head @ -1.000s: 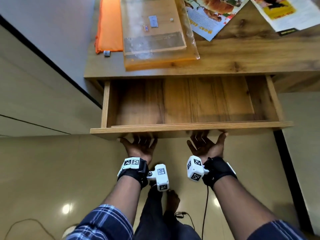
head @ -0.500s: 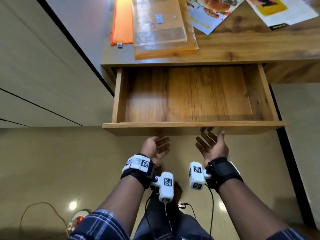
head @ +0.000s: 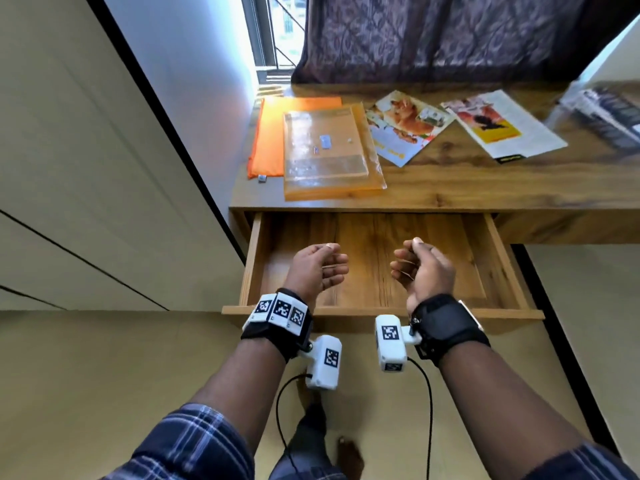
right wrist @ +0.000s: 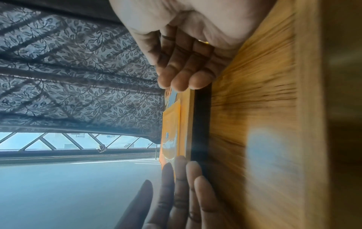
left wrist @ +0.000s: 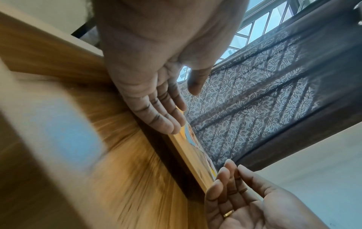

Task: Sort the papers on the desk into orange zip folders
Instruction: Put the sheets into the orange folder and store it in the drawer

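Two orange zip folders lie at the desk's left end: an opaque one (head: pixel 273 136) and a translucent one (head: pixel 329 157) partly over it, near the front edge. To their right lie two printed papers, a food flyer (head: pixel 405 129) and a white sheet with a yellow picture (head: pixel 502 129). Both hands hover over the open wooden drawer (head: pixel 491 268). My left hand (head: pixel 332 261) and right hand (head: pixel 405 258) face each other, fingers loosely curled, holding nothing. The left wrist view shows the left fingers (left wrist: pixel 162 114) relaxed; the right wrist view shows the right fingers (right wrist: pixel 184 72) likewise.
The drawer sticks out below the desk's front edge and looks bare inside. A patterned curtain (head: pixel 433 36) hangs behind the desk. A blurred dark object (head: pixel 606 116) sits at the desk's far right. A pale wall (head: pixel 104 168) stands close on the left. Camera cables hang below my wrists.
Both hands have risen from under the drawer's front edge to above the open drawer. The head view has tilted up, so the whole desktop and the curtain show.
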